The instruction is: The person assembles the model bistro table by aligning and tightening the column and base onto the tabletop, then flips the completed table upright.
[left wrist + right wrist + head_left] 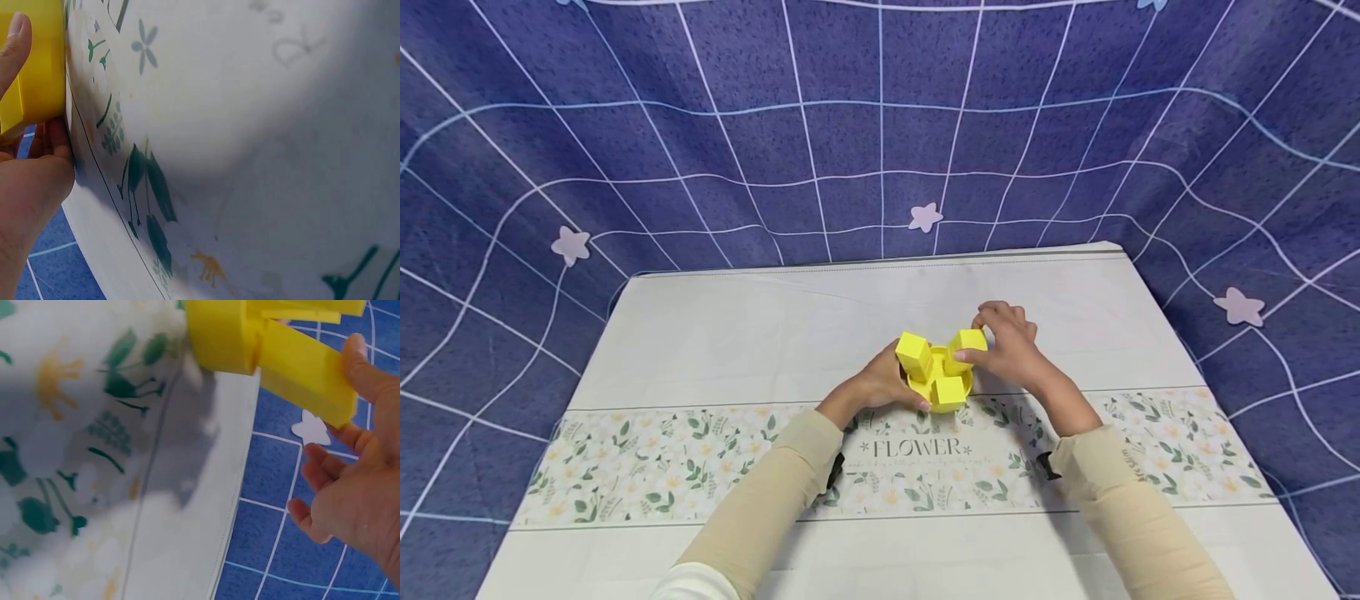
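Observation:
A round yellow holder [943, 408] sits on the table, with three yellow rectangular blocks standing in it. My left hand [883, 382] grips the holder's side, the thumb along its near edge; in the left wrist view the thumb [15, 47] lies on the yellow wall [44, 84]. With thumb and fingertips, my right hand [1011, 346] pinches the upper end of the right block [964, 343], which tilts outward. The right wrist view shows this block [306, 372] with its lower end at the holder [215, 334]. The left block [913, 357] and the near block [949, 392] stand untouched by the right hand.
The white table cover [760, 325] has a floral band [685, 467] with the word FLOWER across it. Behind and beside the table hangs a blue gridded cloth [850, 142] with pale stars. A dark band [1048, 467] shows at the right wrist.

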A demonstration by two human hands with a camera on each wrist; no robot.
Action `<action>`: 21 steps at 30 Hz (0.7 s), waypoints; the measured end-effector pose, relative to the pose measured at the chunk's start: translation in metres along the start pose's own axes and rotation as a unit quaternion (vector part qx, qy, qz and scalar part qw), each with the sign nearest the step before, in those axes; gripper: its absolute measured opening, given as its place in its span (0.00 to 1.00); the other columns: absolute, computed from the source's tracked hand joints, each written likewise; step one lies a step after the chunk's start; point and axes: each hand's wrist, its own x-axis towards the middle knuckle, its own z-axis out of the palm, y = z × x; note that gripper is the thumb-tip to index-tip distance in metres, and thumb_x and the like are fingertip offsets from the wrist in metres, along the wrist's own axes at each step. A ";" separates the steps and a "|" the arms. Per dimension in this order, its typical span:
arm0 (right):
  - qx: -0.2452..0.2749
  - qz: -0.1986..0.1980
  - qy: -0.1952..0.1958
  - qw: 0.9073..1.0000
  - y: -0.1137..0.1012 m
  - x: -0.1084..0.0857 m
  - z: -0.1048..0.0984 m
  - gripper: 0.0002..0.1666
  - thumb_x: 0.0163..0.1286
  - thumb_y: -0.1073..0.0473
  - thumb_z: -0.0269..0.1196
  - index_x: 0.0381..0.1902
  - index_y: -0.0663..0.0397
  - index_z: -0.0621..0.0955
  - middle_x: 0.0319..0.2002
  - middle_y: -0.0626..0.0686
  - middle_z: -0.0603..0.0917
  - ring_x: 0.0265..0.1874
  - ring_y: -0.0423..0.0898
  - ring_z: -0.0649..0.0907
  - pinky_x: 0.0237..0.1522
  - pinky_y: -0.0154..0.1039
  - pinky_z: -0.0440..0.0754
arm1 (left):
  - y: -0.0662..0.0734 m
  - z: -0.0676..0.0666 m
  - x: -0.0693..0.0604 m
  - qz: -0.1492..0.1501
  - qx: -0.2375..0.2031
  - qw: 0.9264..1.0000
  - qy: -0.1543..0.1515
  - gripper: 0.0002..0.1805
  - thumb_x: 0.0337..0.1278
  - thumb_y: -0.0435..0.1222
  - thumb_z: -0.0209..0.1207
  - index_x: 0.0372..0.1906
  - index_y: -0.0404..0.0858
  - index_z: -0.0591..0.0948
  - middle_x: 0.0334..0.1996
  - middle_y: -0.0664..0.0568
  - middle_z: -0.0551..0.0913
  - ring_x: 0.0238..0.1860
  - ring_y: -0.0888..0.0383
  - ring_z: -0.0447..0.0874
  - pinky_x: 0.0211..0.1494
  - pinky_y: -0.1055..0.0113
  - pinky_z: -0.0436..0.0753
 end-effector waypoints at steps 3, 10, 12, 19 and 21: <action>-0.009 0.007 -0.003 1.000 -0.001 -0.002 0.004 0.27 0.59 0.45 0.70 0.37 0.59 0.70 0.54 0.62 0.69 0.49 0.58 0.62 0.51 0.60 0.53 | -0.001 0.000 0.001 0.005 -0.002 1.000 -0.002 0.49 0.27 0.29 0.79 0.62 0.38 0.65 0.53 0.47 0.76 0.55 0.54 0.74 0.65 0.60 0.68; 0.038 -0.021 -0.040 0.998 0.005 -0.010 -0.004 0.25 0.70 0.49 0.59 0.60 0.54 0.73 0.68 0.61 0.59 0.62 0.61 0.57 0.57 0.64 0.48 | -0.004 0.001 0.003 0.013 -0.004 1.000 -0.001 0.48 0.27 0.29 0.79 0.62 0.37 0.66 0.54 0.46 0.77 0.54 0.55 0.75 0.65 0.60 0.68; 0.055 -0.034 -0.060 0.996 0.008 -0.012 -0.009 0.27 0.70 0.52 0.58 0.66 0.50 0.72 0.72 0.60 0.54 0.65 0.61 0.53 0.59 0.66 0.44 | -0.005 0.001 0.003 0.013 -0.005 1.000 -0.002 0.49 0.28 0.29 0.79 0.62 0.37 0.65 0.54 0.46 0.77 0.55 0.55 0.74 0.65 0.59 0.68; 0.067 -0.036 -0.075 0.994 0.012 -0.013 -0.009 0.22 0.66 0.54 0.64 0.58 0.48 0.77 0.72 0.62 0.57 0.66 0.63 0.53 0.59 0.68 0.44 | -0.007 0.000 0.005 0.020 -0.011 1.000 -0.004 0.49 0.27 0.27 0.79 0.63 0.36 0.66 0.54 0.45 0.77 0.55 0.54 0.75 0.65 0.59 0.68; 0.066 -0.027 -0.060 0.996 0.011 -0.012 -0.004 0.20 0.64 0.52 0.67 0.52 0.50 0.77 0.69 0.62 0.61 0.63 0.63 0.56 0.58 0.66 0.47 | -0.007 0.000 0.005 0.024 -0.012 1.000 -0.006 0.49 0.27 0.27 0.79 0.63 0.35 0.66 0.54 0.45 0.77 0.54 0.54 0.75 0.65 0.60 0.69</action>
